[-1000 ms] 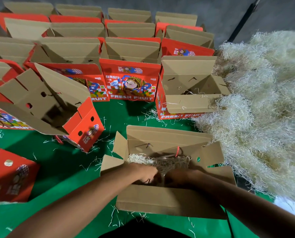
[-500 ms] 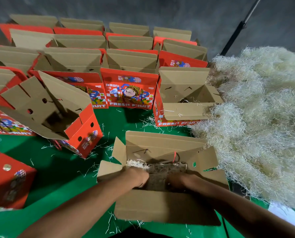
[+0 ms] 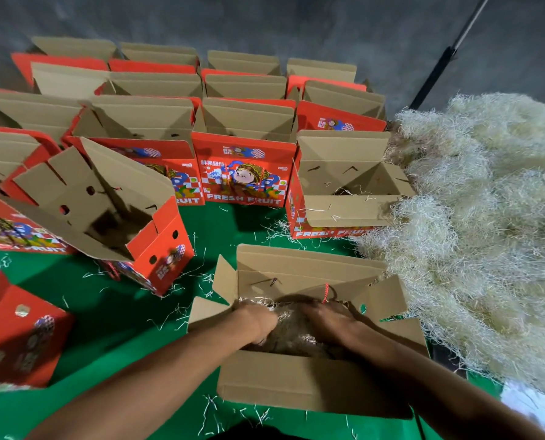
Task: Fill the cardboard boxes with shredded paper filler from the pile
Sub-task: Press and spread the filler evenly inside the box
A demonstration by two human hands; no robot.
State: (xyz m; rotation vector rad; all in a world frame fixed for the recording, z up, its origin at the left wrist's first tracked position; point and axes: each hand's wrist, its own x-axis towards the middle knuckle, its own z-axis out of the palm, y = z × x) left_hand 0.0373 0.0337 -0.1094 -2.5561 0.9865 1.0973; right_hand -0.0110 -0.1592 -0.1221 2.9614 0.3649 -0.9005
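Observation:
An open cardboard box (image 3: 296, 382) stands on the green cloth right in front of me, flaps spread out. A wad of shredded paper filler (image 3: 291, 339) lies inside it. Both my hands are down in the box on that wad. My left hand (image 3: 258, 322) has its fingers curled down into the filler at the box's left side. My right hand (image 3: 325, 319) lies palm down over the filler, fingers pointing left. The big pale pile of shredded paper (image 3: 486, 233) fills the right side, touching the box's right flap.
A red "FRESH FRUIT" box (image 3: 344, 214) with a few strands inside stands open against the pile. Another open box (image 3: 157, 246) leans tilted at the left. Rows of open red boxes (image 3: 245, 173) stand behind. A red box (image 3: 17, 338) lies at lower left. Loose strands litter the green cloth (image 3: 106, 312).
Both hands have sunk deeper into the box with the filler, and the wad now sits lower. My view has tipped up a little.

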